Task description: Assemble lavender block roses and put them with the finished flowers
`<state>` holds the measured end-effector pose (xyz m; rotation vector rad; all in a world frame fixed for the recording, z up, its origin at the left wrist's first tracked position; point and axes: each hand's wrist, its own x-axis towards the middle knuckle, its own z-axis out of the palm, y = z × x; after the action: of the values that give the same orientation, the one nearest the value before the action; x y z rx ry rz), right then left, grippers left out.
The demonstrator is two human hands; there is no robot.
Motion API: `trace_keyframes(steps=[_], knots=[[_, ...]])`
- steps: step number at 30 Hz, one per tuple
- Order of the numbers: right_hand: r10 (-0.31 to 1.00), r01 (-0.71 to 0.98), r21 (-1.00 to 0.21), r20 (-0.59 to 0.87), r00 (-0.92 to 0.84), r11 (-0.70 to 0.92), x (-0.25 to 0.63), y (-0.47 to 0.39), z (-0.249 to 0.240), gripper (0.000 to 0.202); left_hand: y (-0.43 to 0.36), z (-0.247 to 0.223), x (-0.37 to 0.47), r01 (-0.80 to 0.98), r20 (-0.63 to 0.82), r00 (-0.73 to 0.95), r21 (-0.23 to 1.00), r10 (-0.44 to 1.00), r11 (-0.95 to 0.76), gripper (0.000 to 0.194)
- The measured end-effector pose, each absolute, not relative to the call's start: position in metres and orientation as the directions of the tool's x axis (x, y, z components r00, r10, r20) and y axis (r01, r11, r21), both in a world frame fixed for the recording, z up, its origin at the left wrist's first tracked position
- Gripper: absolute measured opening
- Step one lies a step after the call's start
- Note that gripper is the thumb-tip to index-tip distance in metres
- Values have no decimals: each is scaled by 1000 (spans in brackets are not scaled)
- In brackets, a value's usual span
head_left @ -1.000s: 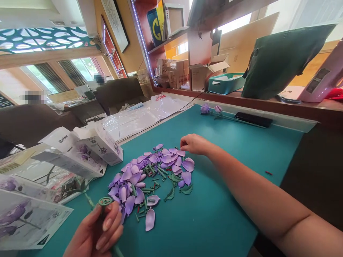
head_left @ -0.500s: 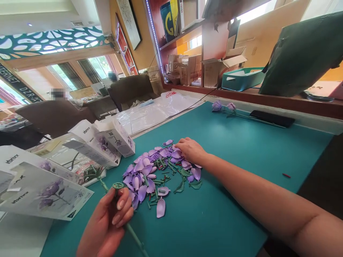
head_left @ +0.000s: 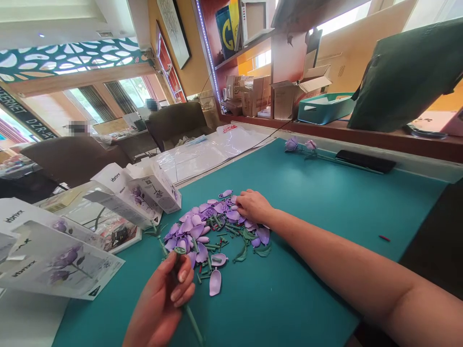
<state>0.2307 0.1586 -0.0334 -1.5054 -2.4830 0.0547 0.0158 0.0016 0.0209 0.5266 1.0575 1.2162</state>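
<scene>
My left hand (head_left: 170, 289) is closed around a green plastic flower stem (head_left: 193, 320), with a round green disc (head_left: 180, 250) above the fingertips and a thin leafy end (head_left: 159, 236) pointing away. A heap of purple plastic petals (head_left: 191, 224) lies just beyond it. At the heap's far right side, my right hand (head_left: 255, 206) has its fingers curled down onto the pieces; its fingertips are partly hidden, and what they grip does not show. Green leaves (head_left: 241, 253) and short green stem pieces lie among the petals. One pale petal (head_left: 215, 282) rests at the near edge.
Printed white boxes (head_left: 65, 262) stand along the left side. Two finished purple roses (head_left: 291, 144) and a black phone (head_left: 365, 161) lie at the back of the green mat (head_left: 307, 308). A small red piece (head_left: 384, 238) is on the right. Other people sit in the background.
My left hand has moved right with the stem, closer to the heap. My right hand stays at the heap's far right side, its fingers shifted slightly.
</scene>
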Motion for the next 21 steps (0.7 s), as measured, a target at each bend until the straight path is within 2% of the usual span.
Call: trace_keyframes(steps=[3,6,9,11,13,17,21], knots=[[878,866,-183,213,-428,466,230,152,-26,19,1,18,19,-489,-377,9,806,926,333,35],[861,824,-271,265,-434,498,225,136,-12,25,-1,17,21,-492,-376,49,797,925,350,37],[799,529,-616,319,-510,584,219,115,2,25,-3,15,23,-486,-378,81,793,922,368,38],[749,298,-767,333,-573,568,214,104,8,22,-4,14,25,-476,-376,90,797,922,372,37],[724,136,-857,324,-609,498,211,96,11,19,-5,14,28,-464,-368,104,804,924,372,37],[705,10,-917,299,-643,398,207,89,12,19,-4,13,34,-444,-377,135,804,916,396,38],[661,-22,-905,328,-675,426,208,88,14,17,-4,11,36,-434,-401,136,798,906,418,37]])
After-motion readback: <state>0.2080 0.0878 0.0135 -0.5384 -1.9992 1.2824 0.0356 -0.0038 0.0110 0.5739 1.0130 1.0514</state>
